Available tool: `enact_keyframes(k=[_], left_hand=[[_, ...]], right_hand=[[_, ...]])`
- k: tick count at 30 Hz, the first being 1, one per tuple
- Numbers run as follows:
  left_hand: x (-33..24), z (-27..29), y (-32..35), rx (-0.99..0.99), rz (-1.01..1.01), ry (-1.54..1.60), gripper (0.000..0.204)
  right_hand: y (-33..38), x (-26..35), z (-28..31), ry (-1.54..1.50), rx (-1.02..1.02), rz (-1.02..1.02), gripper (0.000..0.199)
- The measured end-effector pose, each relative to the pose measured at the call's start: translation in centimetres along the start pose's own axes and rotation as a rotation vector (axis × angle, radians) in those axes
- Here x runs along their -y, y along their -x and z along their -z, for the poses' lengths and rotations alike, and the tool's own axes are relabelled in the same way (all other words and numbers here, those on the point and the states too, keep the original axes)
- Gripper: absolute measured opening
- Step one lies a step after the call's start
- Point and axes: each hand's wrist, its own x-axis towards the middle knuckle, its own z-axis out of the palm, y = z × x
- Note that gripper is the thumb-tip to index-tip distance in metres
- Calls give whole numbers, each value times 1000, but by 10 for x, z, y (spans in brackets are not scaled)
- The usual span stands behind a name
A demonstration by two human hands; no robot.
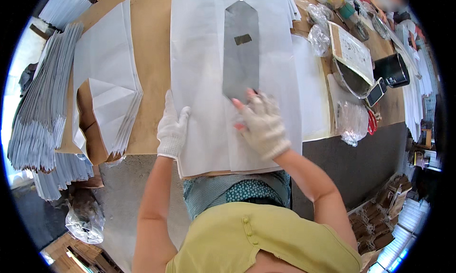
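My left hand (172, 128): in a white knit glove, fingers together, lying flat on the left edge of the big white paper sheet (204, 83).
My right hand (260, 122): in a glove with the tips cut off, fingers spread a little, pressing the near end of the flat grey metal plate with a pointed top (241, 49).
Where the paper is: on the brown wooden table (152, 49), right in front of me, on top of more sheets.
How it feels, I think: light, thin, floppy, easy to crease; best held by its edges.
Plate: looks stiff and heavy.
Beside: 1 stack of folded white paper (107, 78) to the left.

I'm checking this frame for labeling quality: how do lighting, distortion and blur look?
Head view: even daylight, soft shadows; the white paper stack is bright yet its folds show; table edges bow toward the dark fisheye rim; left hand and right hand are sharp; the far right corner is blurred.
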Motion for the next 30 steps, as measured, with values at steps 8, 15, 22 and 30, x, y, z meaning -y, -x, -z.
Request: enact_keyframes(k=[8,15,22,30], left_hand=[[-17,11,4,56,72,125,77],[23,35,38,21,-246,202,58],[27,45,38,68,-594,-74,43],[41,54,12,246,-616,90,40]], right_hand=[[-113,-105,-48,374,-283,-136,47],[15,-112,53,-195,-72,-564,40],[72,-57,86,-569,81,-941,37],[84,-65,74,273,21,-28,40]])
